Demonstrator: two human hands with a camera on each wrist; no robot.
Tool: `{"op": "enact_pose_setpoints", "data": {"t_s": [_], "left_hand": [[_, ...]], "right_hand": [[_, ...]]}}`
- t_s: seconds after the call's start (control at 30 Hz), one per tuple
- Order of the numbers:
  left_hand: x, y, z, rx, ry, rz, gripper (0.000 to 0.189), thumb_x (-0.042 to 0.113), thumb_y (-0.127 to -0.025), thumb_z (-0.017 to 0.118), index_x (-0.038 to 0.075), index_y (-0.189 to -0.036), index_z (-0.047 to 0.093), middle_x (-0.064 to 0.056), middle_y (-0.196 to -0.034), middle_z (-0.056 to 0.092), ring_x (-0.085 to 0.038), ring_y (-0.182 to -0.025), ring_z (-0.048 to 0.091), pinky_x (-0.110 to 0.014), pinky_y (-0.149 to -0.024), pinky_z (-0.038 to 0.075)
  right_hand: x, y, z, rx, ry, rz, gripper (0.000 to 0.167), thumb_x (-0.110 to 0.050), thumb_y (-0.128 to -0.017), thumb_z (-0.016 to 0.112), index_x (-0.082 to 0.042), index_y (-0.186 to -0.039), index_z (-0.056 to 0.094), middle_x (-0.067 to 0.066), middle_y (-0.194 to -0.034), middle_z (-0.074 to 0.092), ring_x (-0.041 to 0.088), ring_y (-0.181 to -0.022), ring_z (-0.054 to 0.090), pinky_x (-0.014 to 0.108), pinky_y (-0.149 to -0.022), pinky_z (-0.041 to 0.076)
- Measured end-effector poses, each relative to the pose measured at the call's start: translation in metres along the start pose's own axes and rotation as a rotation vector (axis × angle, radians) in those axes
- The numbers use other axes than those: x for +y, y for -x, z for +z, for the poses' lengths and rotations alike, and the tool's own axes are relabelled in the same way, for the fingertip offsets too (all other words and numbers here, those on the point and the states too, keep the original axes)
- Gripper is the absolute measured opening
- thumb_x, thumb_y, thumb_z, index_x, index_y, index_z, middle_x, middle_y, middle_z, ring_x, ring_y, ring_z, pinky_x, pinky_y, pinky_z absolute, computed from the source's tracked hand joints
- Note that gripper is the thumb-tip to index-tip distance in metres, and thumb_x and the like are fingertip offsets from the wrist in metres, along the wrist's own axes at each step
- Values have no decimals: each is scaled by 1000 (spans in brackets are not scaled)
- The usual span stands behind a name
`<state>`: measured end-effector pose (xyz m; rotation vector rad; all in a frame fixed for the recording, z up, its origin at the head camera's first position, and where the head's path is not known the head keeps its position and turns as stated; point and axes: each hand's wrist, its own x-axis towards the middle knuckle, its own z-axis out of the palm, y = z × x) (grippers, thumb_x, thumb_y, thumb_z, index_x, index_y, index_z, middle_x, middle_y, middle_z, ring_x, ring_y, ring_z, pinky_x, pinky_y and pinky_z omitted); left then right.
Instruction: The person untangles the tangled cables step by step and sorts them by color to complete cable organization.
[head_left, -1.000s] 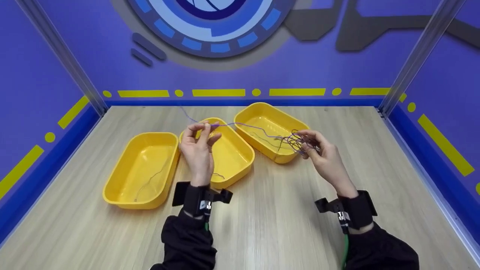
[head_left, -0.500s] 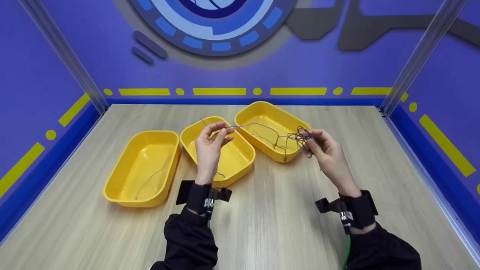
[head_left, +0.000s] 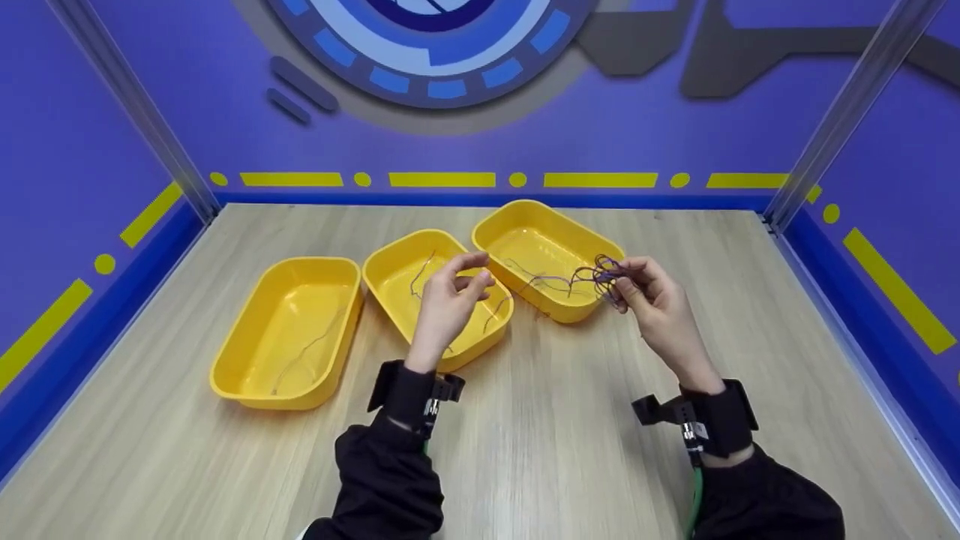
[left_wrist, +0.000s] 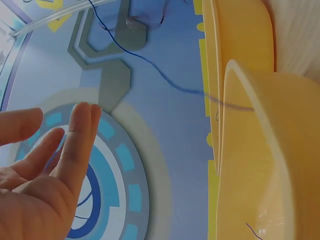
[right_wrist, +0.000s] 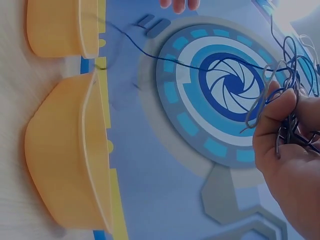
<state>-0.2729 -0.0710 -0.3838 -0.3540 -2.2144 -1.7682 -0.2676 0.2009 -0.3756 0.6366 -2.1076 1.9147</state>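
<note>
My right hand (head_left: 660,311) pinches a looped tangle of thin dark and purple wires (head_left: 606,277) beside the right tray. From that tangle one loose wire (right_wrist: 145,52) trails left toward the middle yellow tray (head_left: 487,349). Over this tray hovers my left hand (head_left: 446,304), thumb and fingers apart and nothing between them. In the left wrist view the trailing wire (left_wrist: 165,77) passes clear of those fingers (left_wrist: 75,145) and drops past the tray rim. Inside the middle tray lies a reddish-purple wire (head_left: 415,281), partly hidden by my left hand.
To the left stands another yellow tray (head_left: 274,322) with a single pale wire (head_left: 307,349) in it. The right yellow tray (head_left: 525,240) sits behind the tangle and holds a thin greyish wire. A blue panel wall (head_left: 480,150) closes off the back of the wooden table (head_left: 570,420).
My left hand has let go of the purple wire's end and shifted right. That wire now sags toward the middle tray, where a reddish-purple wire shows. My right hand has barely moved.
</note>
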Motion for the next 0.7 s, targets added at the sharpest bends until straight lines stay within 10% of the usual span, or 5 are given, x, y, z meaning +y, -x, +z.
{"op": "enact_pose_setpoints", "data": {"t_s": [0.27, 0.47, 0.7], "left_hand": [[-4, 2, 15, -138, -357, 74, 36, 9, -102, 65, -8, -134, 61, -26, -131, 64, -36, -89, 72, -37, -79, 62], [-14, -8, 9, -167, -653, -122, 44, 15, -100, 70, -3, -138, 60, -23, -136, 62, -39, -123, 63, -52, -101, 56], [-21, -20, -4, -174, -633, -61, 17, 6, -102, 64, -6, -109, 73, -20, -106, 76, -34, -99, 71, -47, -88, 60]], "right_hand": [[3, 3, 1, -16, -45, -33, 12, 3, -107, 49, 10, -113, 56, -7, -100, 67, 5, -79, 58, 17, -67, 51], [-2, -1, 2, -21, -61, -32, 10, 3, -107, 49, 8, -112, 56, -4, -100, 66, 6, -80, 58, 17, -68, 51], [-5, -5, -1, -10, -45, -50, 10, 4, -106, 50, 9, -111, 57, -5, -98, 68, 5, -79, 60, 17, -68, 52]]}}
